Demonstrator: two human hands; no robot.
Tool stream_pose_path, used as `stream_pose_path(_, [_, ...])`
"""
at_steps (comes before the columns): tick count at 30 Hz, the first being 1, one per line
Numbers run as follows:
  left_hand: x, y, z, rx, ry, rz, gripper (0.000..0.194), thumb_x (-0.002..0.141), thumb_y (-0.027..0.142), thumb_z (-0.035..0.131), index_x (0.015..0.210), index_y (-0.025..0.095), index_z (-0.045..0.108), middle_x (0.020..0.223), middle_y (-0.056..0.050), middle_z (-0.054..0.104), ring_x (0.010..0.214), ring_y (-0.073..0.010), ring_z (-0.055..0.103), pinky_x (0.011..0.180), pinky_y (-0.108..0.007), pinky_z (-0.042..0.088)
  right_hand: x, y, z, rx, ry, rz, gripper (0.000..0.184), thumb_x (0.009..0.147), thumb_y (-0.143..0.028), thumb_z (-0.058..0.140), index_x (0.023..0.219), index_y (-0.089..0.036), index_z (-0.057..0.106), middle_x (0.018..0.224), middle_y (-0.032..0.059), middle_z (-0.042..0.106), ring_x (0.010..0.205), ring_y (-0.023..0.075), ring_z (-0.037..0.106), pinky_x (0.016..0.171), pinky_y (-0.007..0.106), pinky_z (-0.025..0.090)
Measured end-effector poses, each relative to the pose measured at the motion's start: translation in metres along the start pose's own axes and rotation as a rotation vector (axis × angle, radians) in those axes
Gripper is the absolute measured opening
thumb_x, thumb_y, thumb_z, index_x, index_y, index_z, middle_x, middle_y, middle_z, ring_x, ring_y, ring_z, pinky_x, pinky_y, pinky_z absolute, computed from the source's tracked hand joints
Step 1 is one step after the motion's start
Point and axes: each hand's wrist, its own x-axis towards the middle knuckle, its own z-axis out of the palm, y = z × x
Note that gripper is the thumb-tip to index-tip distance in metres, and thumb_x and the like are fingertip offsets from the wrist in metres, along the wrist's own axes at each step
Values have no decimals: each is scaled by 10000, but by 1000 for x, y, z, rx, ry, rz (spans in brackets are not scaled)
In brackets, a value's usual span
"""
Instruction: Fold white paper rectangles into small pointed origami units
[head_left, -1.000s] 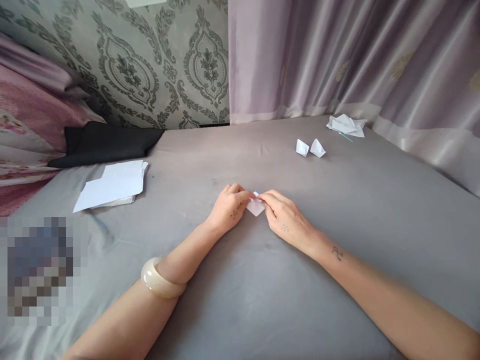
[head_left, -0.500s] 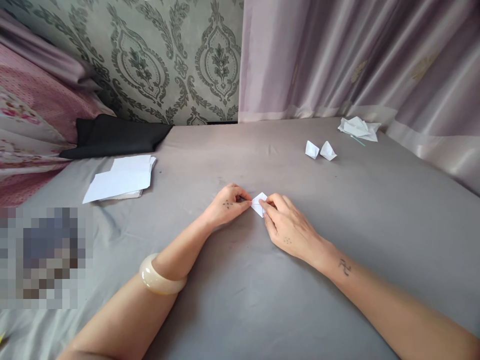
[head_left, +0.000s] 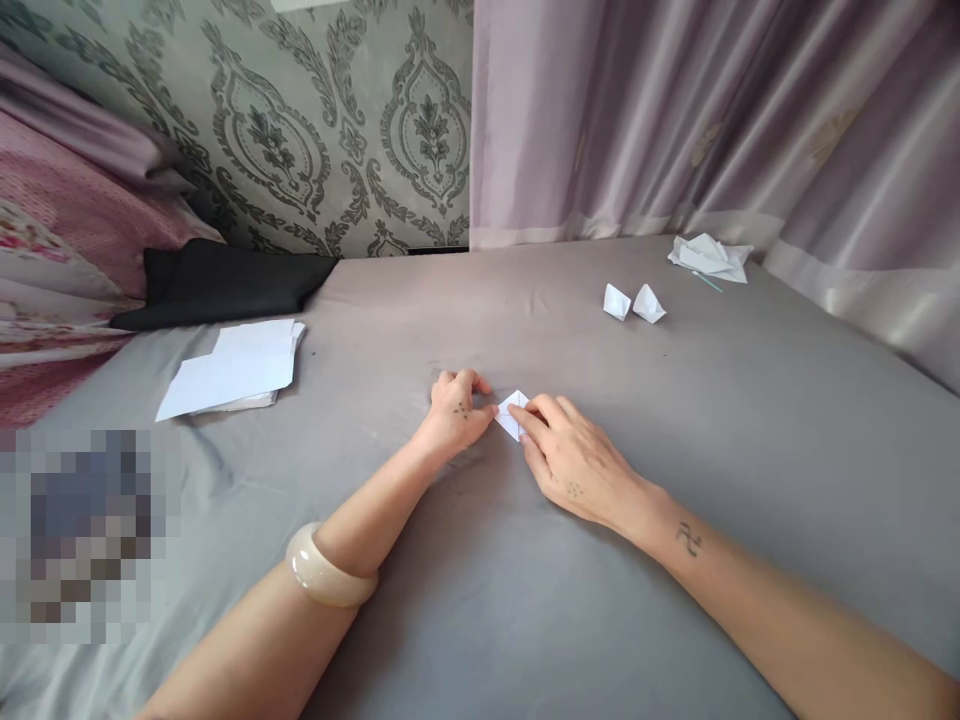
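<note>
A small piece of white folded paper [head_left: 511, 424], diamond-shaped with creases, lies on the grey sheet between my hands. My right hand [head_left: 577, 455] holds it down, the index fingertip pressing its face and the thumb at its lower right edge. That hand covers the paper's right side. At the left corner, the thumb tip of my left hand [head_left: 459, 412] touches the paper. The left index finger is bent and lifted apart from that thumb, and the other left fingers are curled, partly hidden. A pale bangle [head_left: 328, 570] circles my left forearm.
Two folded white paper pieces [head_left: 617, 302] stand beyond my right hand. Farther right lies a pile of white paper [head_left: 709, 257] beside a thin green strip [head_left: 708, 282]. White sheets [head_left: 232, 372] lie at left, near a black cloth [head_left: 232, 280]. A blurred patch covers the lower left.
My left index finger has lifted away from the thumb and paper corner. The right fingers stay on the paper. The whole view has shifted slightly.
</note>
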Motion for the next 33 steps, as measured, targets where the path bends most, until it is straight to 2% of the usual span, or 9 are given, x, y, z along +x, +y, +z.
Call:
stream_pose_path(7, [1,-2,2,11,-40,34,166,743,209,602,899,211,660,944,-58,488,966,-225,482,876,-379,442,5,3,-2,-11,-22,-19,346,931,-193,380,1203,-174,593,989,105,560,882,228,502,663,337,440])
stream_pose_path(11, [1,-3,6,41,1,85,159,777,339,615,826,209,692,922,-67,516,1003,-253,465,921,-413,423,5,2,-3,-2,3,-22,324,922,-199,407,1164,-187,621,983,103,564,875,227,504,671,336,443])
stream_pose_path(15, [1,-2,9,39,10,92,180,760,369,640,796,203,702,960,-78,546,1035,-262,466,921,-399,426,5,11,1,188,30,5,343,890,-153,424,1148,-220,639,1043,91,591,936,217,535,768,344,472])
stream_pose_path(18, [1,-2,9,50,-1,79,182,727,351,672,814,194,703,1014,-91,557,1070,-269,471,923,-383,424,11,28,7,540,48,200,327,893,-155,386,980,-215,695,1070,61,638,947,174,606,849,330,481])
stream_pose_path(21, [0,-2,9,44,-13,98,176,722,340,681,813,192,704,1040,-99,570,1093,-279,470,919,-394,423,17,41,13,779,127,477,310,886,-217,414,1048,-198,677,1011,65,692,870,166,654,810,335,517])
stream_pose_path(22, [-1,-1,9,36,-19,111,171,721,340,684,809,195,704,1043,-97,577,1091,-279,473,918,-402,423,18,43,14,794,170,506,303,873,-229,447,1077,-195,669,1034,69,696,893,170,655,819,336,519])
stream_pose_path(24, [-3,0,8,26,-30,139,167,719,345,691,807,205,699,1046,-85,593,1070,-271,486,928,-422,411,18,44,14,776,203,495,326,846,-247,509,1134,-196,650,1087,76,693,908,169,654,841,341,516])
stream_pose_path(27, [-6,1,5,12,-62,185,159,722,344,689,803,208,683,982,-53,626,983,-238,529,928,-420,396,15,39,11,724,119,394,392,822,-290,573,1203,-211,621,1126,74,681,872,161,649,863,356,509])
stream_pose_path(33, [-4,-6,4,-204,-190,220,135,746,318,643,777,187,634,655,27,576,635,-125,502,672,-266,413,11,39,8,838,-23,342,467,761,-229,646,1224,-203,594,1034,61,694,859,158,645,839,357,514])
